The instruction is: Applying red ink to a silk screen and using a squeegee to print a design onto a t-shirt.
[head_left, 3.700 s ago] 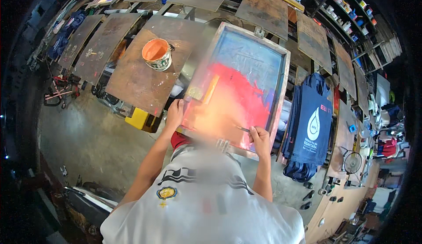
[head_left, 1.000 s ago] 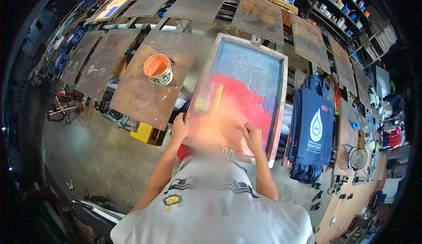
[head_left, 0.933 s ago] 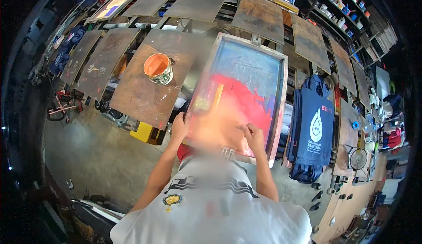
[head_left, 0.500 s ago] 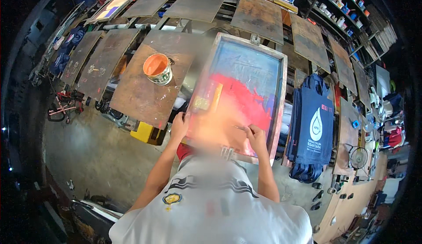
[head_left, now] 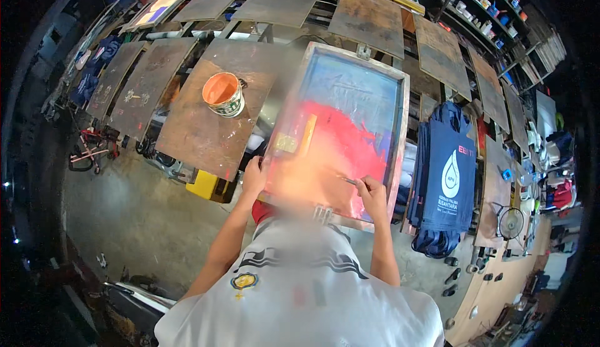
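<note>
A wooden-framed printing screen (head_left: 405, 97) lies tilted before me, coated with red and orange ink over its lower part and blue above. My left hand (head_left: 255, 175) grips the screen's left edge near the lower corner. My right hand (head_left: 372, 194) pinches a thin, dark-handled tool (head_left: 350, 181) over the orange ink at the lower right. A yellow squeegee-like bar (head_left: 309, 133) lies in the ink at the left side. A bucket of orange ink (head_left: 222, 94) stands on the board (head_left: 187, 141) to the left.
Navy printed bags (head_left: 447, 178) are stacked right of the screen. Flat boards (head_left: 365, 25) stand in rows around me. A shelf of containers (head_left: 484, 16) is at the back right, a small fan (head_left: 509, 225) at the right, a yellow object (head_left: 206, 188) below the left board.
Over the last second my right hand and tool have shifted rightward across the orange ink. My left hand stays on the frame edge. The view has moved slightly.
</note>
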Action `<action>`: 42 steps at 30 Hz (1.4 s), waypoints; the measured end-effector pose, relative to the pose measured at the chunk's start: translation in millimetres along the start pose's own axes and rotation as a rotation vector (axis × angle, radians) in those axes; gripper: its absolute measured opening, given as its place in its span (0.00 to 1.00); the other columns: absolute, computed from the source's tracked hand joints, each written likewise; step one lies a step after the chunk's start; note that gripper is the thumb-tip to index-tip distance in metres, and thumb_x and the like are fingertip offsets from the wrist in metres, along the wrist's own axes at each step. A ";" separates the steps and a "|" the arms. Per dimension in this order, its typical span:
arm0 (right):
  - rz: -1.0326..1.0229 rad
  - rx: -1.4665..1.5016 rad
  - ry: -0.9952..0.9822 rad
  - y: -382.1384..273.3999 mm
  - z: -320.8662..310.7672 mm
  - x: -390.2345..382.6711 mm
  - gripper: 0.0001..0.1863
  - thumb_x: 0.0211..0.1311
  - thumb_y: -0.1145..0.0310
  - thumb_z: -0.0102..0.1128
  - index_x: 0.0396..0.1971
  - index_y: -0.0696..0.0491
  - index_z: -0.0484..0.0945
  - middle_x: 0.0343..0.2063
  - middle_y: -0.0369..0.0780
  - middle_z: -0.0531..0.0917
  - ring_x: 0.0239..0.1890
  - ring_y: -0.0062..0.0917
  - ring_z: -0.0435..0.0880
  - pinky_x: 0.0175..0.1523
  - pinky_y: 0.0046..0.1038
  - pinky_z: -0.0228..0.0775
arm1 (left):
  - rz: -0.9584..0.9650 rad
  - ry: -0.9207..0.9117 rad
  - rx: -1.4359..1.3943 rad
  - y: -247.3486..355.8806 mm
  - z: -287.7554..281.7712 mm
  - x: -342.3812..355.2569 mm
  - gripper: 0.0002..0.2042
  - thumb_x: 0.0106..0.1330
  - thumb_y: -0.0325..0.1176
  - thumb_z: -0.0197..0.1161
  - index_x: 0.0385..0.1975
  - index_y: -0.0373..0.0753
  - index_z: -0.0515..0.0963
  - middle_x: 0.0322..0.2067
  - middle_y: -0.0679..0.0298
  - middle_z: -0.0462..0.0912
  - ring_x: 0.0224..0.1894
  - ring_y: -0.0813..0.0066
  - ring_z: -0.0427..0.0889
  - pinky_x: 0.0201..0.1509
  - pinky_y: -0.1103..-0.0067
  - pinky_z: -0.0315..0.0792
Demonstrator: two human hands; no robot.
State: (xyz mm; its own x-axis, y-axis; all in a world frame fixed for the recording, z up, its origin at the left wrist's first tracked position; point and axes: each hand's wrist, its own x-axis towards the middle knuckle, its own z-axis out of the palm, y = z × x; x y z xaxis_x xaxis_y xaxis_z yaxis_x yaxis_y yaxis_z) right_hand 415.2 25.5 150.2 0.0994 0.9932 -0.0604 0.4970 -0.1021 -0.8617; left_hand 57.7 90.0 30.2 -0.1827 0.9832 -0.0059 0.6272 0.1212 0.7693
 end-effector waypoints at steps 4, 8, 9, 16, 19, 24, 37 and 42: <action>-0.014 0.007 -0.027 16.5 9.4 0.5 0.16 0.69 0.64 0.61 0.25 0.60 0.79 0.14 0.36 0.75 0.19 0.14 0.69 0.25 0.24 0.60 | 0.009 0.011 0.013 -4.0 1.0 1.2 0.24 0.74 0.52 0.52 0.45 0.32 0.77 0.42 0.43 0.81 0.45 0.42 0.80 0.50 0.59 0.74; -0.034 -0.060 -0.007 9.2 1.6 -2.0 0.15 0.69 0.65 0.61 0.25 0.60 0.79 0.14 0.35 0.75 0.19 0.15 0.68 0.25 0.24 0.60 | -0.010 0.001 -0.017 -11.8 2.6 1.4 0.25 0.74 0.52 0.52 0.45 0.30 0.77 0.42 0.42 0.81 0.46 0.42 0.80 0.51 0.58 0.73; -0.036 -0.059 -0.010 5.9 -2.3 -3.1 0.15 0.69 0.65 0.61 0.25 0.60 0.79 0.14 0.35 0.75 0.19 0.15 0.68 0.25 0.24 0.60 | -0.013 0.004 -0.016 -10.8 3.1 1.3 0.25 0.74 0.52 0.52 0.45 0.30 0.77 0.42 0.42 0.81 0.46 0.42 0.80 0.51 0.58 0.73; 0.047 0.055 -0.035 10.0 -8.6 -1.0 0.13 0.69 0.65 0.61 0.27 0.59 0.80 0.16 0.33 0.76 0.21 0.13 0.70 0.27 0.22 0.60 | -0.032 -0.023 -0.021 -3.5 -0.1 -1.7 0.25 0.74 0.52 0.52 0.45 0.29 0.77 0.42 0.42 0.81 0.47 0.41 0.80 0.51 0.59 0.73; 0.051 0.139 -0.020 -0.6 0.2 3.5 0.15 0.67 0.62 0.64 0.28 0.60 0.80 0.16 0.34 0.76 0.21 0.14 0.70 0.27 0.24 0.62 | -0.027 -0.004 -0.017 -1.0 -1.2 -3.5 0.25 0.74 0.52 0.53 0.44 0.30 0.77 0.42 0.42 0.81 0.46 0.42 0.80 0.51 0.59 0.73; 0.021 -0.031 -0.074 13.8 10.5 6.5 0.15 0.67 0.62 0.64 0.29 0.59 0.81 0.16 0.35 0.77 0.21 0.15 0.72 0.27 0.24 0.63 | -0.002 0.030 -0.021 1.3 -1.8 -3.7 0.24 0.74 0.50 0.54 0.42 0.29 0.78 0.38 0.41 0.82 0.43 0.43 0.82 0.48 0.61 0.74; 0.032 0.078 -0.059 -15.4 11.6 14.4 0.14 0.69 0.65 0.62 0.26 0.59 0.80 0.16 0.33 0.78 0.19 0.12 0.69 0.24 0.20 0.58 | -0.028 0.031 0.006 -14.2 3.7 -0.4 0.27 0.73 0.55 0.52 0.44 0.31 0.77 0.43 0.42 0.81 0.48 0.41 0.79 0.52 0.58 0.73; -0.050 -0.089 -0.086 0.1 21.8 11.1 0.14 0.68 0.65 0.62 0.26 0.59 0.80 0.16 0.33 0.78 0.19 0.12 0.70 0.24 0.21 0.59 | -0.027 0.013 -0.011 -11.3 3.8 -2.5 0.27 0.72 0.54 0.53 0.45 0.30 0.77 0.43 0.43 0.81 0.48 0.41 0.79 0.52 0.58 0.73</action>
State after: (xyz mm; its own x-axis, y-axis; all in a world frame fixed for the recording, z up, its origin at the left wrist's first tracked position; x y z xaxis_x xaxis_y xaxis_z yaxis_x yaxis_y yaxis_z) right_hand 397.5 37.8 138.5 -0.0001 0.9979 -0.0647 0.5740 -0.0530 -0.8171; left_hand 53.9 86.7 19.1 -0.2095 0.9776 -0.0181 0.6134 0.1459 0.7762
